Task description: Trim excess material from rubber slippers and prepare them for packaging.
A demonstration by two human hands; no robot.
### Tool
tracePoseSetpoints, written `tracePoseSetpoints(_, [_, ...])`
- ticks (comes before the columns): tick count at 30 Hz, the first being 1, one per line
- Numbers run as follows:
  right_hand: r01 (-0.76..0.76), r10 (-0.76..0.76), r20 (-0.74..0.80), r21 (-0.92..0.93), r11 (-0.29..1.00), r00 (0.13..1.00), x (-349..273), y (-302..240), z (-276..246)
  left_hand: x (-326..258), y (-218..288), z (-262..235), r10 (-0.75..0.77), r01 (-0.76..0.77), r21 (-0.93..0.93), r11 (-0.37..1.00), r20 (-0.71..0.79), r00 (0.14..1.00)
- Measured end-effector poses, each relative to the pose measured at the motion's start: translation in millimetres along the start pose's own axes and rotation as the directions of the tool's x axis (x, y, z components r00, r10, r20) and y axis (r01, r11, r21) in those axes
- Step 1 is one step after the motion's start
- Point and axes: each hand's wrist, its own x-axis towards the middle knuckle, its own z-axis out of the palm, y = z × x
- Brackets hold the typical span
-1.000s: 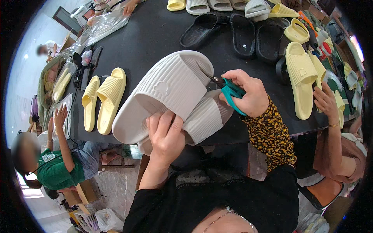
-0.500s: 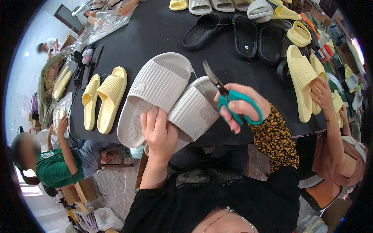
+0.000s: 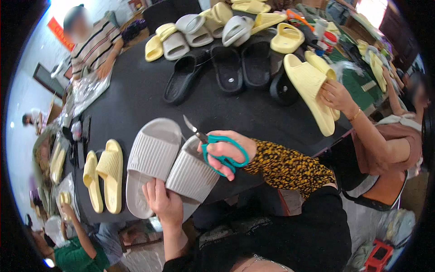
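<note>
A pair of light grey ridged slide sandals lies side by side at the table's near edge. My left hand point(image 3: 164, 201) grips the left grey slide point(image 3: 153, 156) at its open heel side, thumb hidden. The right grey slide point(image 3: 192, 174) sits against it, tilted. My right hand point(image 3: 229, 141) holds scissors point(image 3: 242, 158) with teal handles, the dark blades pointing up and away above the slides' toe ends. Its fingers are close to the right slide's toe; I cannot tell if they touch it.
Left of the grey pair lie two yellow slides point(image 3: 108, 177). Black slides point(image 3: 226, 68) stand beyond, with grey and yellow ones behind. A co-worker's hand point(image 3: 337, 97) at right holds a yellow slide point(image 3: 308, 90). Another person point(image 3: 93, 50) handles clear plastic point(image 3: 93, 90) at the far left.
The whole view has shifted, so the table and slides sit lower and further left, and more of the far side shows. Both hands keep their hold on the slide and the scissors.
</note>
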Motion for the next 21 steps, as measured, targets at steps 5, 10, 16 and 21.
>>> tracePoseSetpoints(5, [0.116,-0.116,-0.078,-0.004,0.993,0.990,6,0,-12,-5,-8,2,-0.051,0.071,-0.099,0.993,0.186,0.981])
tracePoseSetpoints(10, [0.173,-0.163,-0.194,0.033,0.984,0.967,15,0,-24,-4,-15,-4,-0.092,0.156,-0.120,0.980,0.417,0.904])
tracePoseSetpoints(16, [0.315,-0.316,-0.260,-0.047,0.948,0.913,-5,-15,-23,26,-9,-10,-0.083,0.213,-0.193,0.958,0.525,0.847])
tracePoseSetpoints(21, [0.402,-0.460,-0.277,-0.241,0.883,0.844,-76,-30,-6,64,4,6,0.094,0.069,-0.316,0.946,0.473,0.876])
